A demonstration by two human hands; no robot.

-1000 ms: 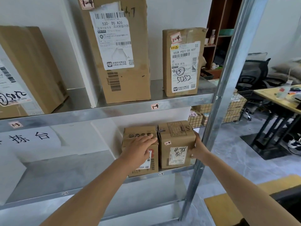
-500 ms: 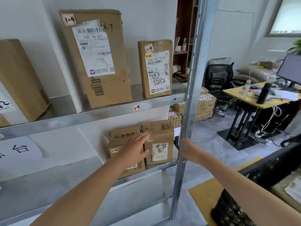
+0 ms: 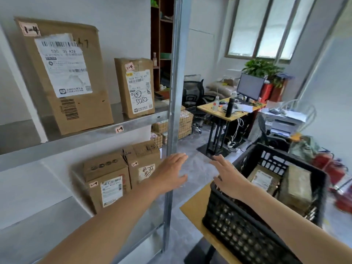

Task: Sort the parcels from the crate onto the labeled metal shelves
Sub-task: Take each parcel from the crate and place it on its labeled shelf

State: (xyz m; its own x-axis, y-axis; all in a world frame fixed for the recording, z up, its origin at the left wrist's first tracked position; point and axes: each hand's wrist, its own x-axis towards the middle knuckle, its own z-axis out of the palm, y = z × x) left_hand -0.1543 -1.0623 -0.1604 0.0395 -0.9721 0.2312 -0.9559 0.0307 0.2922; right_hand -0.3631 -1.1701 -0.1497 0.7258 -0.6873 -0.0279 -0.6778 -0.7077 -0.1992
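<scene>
Nearest are the two bare forearms reaching forward. The left hand [image 3: 170, 173] is spread flat with fingers loosely apart and nothing in it, in front of the shelf's upright post [image 3: 176, 92]. The right hand [image 3: 227, 175] is likewise open and empty, palm down, just above the near rim of the black crate [image 3: 238, 231], which sits on a yellow-topped stand [image 3: 196, 210].

Inside the crate lie at least two parcels: a labelled parcel [image 3: 262, 179] lying flat with its white label facing up, and a plain brown parcel [image 3: 296, 187] beside it to the right, its long axis running away from the viewer toward the crate's far wall.

Beyond the left hand, on the lower shelf [image 3: 47, 223], two small boxes [image 3: 122, 174] stand upright side by side, touching, labels facing out. On the upper shelf [image 3: 76, 141] a large box [image 3: 64, 77] and a narrower box [image 3: 136, 87] stand on end, long axes vertical, both tagged 1-4 like the shelf edge.

Judging from here, the risk is a misread tag: the crate parcels' shelf marks are not legible from this angle, so one could land on the wrong level. The post stands between crate and shelf, and a parcel swung across could clip it. A careless placement could also nudge the two small boxes, which sit close to the shelf's front edge
</scene>
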